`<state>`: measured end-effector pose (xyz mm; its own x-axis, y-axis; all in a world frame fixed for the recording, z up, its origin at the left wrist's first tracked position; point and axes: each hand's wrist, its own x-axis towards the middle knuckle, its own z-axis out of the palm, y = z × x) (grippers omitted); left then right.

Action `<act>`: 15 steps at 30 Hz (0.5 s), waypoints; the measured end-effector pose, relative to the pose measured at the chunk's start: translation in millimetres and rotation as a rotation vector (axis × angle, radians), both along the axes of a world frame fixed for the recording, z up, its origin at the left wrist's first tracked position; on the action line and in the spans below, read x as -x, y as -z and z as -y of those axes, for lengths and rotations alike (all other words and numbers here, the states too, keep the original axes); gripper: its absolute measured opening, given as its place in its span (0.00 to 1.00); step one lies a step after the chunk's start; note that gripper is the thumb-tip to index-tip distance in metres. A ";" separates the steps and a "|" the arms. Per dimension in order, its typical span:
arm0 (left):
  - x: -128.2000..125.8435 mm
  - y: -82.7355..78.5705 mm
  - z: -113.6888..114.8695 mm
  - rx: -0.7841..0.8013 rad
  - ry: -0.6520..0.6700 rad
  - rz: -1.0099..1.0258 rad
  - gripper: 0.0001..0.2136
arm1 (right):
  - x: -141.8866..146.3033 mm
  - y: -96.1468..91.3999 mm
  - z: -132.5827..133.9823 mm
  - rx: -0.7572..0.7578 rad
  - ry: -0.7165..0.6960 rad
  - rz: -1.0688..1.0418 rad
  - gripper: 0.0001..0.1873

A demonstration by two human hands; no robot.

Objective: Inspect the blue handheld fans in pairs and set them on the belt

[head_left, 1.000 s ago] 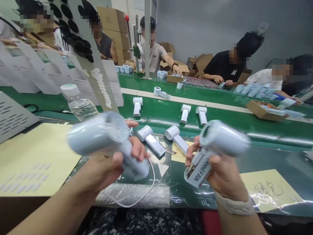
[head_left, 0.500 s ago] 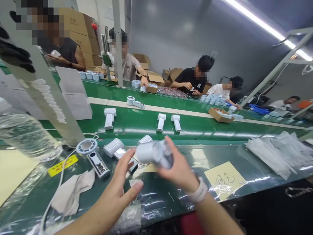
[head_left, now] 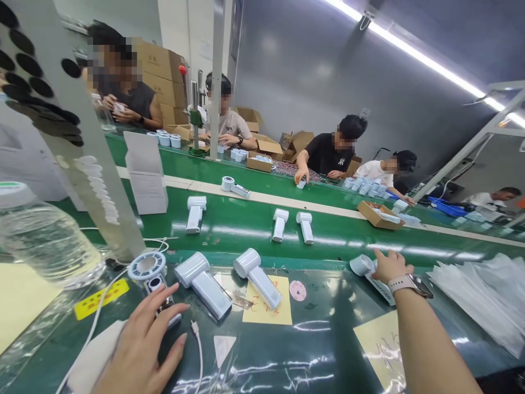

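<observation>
My left hand [head_left: 139, 345] lies low on the green mat, fingers spread, its fingertips beside the labelled mini fan [head_left: 158, 287]. My right hand [head_left: 391, 267] rests with its fingers over a pale blue mini fan [head_left: 365, 267], which lies on the mat and is partly hidden. Two more pale blue mini fans [head_left: 205, 284] [head_left: 256, 279] lie between my hands, the second on a yellow paper note [head_left: 266, 301]. A white charging cable [head_left: 199, 350] runs past my left hand.
A water bottle [head_left: 45, 238] stands at the left. More fans stand on the green conveyor belt [head_left: 241, 232], with a stack of white boxes [head_left: 145, 172] on it. Co-workers sit across the belt. Clear plastic bags [head_left: 479, 295] lie at the right.
My hands held fans up earlier; they are now apart and low over the mat. The fans lie on the mat, and my right hand has moved right.
</observation>
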<state>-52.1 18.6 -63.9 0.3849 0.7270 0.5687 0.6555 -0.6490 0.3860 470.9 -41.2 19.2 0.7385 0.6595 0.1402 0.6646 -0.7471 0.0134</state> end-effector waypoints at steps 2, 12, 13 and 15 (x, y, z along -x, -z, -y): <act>-4.8 -4.1 2.8 0.019 -0.055 0.061 0.11 | 14.5 1.8 -34.1 -0.020 -0.102 -0.046 0.19; -10.8 -3.3 13.1 0.097 -0.125 0.204 0.08 | 170.6 58.9 -173.6 -0.166 -0.173 -0.294 0.15; -11.2 -4.1 14.0 0.109 -0.130 0.214 0.08 | 182.2 59.2 -175.6 -0.179 -0.166 -0.309 0.16; -12.0 -6.0 16.0 0.132 -0.130 0.236 0.08 | 194.8 53.6 -172.8 -0.206 -0.187 -0.344 0.16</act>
